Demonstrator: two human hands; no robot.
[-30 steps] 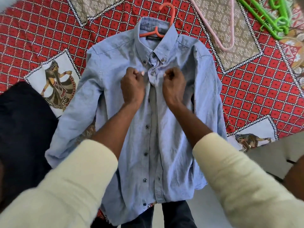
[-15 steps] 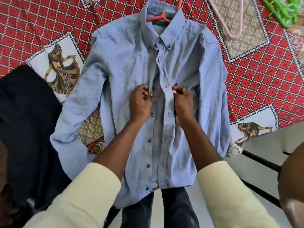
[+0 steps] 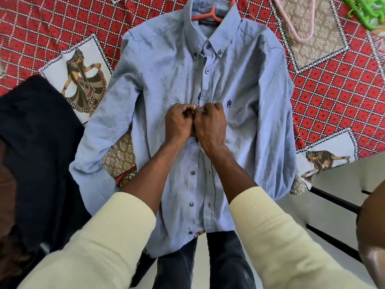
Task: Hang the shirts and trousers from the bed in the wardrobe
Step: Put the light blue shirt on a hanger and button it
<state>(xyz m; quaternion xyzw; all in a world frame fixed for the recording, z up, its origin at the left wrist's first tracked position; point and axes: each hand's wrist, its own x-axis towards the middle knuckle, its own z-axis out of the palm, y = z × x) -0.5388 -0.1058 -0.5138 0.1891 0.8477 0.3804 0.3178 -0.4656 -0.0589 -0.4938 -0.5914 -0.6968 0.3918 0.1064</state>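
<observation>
The blue shirt (image 3: pixel 166 84) lies flat on the bed, front side up, with its collar far from me and its hem at the bed edge near my legs. An orange hanger (image 3: pixel 210 14) sits inside the collar; only its neck and a part of its shoulders show there. My left hand (image 3: pixel 180 122) and my right hand (image 3: pixel 211 124) are together at the middle of the button strip, touching each other, fingers curled, and both pinch the shirt cloth there. Which button they hold I cannot tell, because the fingers cover it. Above my hands the strip looks closed; below them the dark buttons stand apart from the other edge.

On the chest, just beside my right hand, there is a small dark embroidered crest with the letters "FC" (image 3: pixel 229 104).

The bedsheet (image 3: pixel 52 24) is red with a checked pattern and has white panels with dancing figures. A dark garment (image 3: pixel 35 153) lies on the bed at my left, just beside the left sleeve of the shirt. A pink hanger (image 3: pixel 300 36) lies on the sheet beyond the right shoulder of the shirt, and green hangers (image 3: pixel 362 15) are at the far right corner, well apart from it. My cream sleeves (image 3: pixel 270 236) cover the lower part of the view.
</observation>
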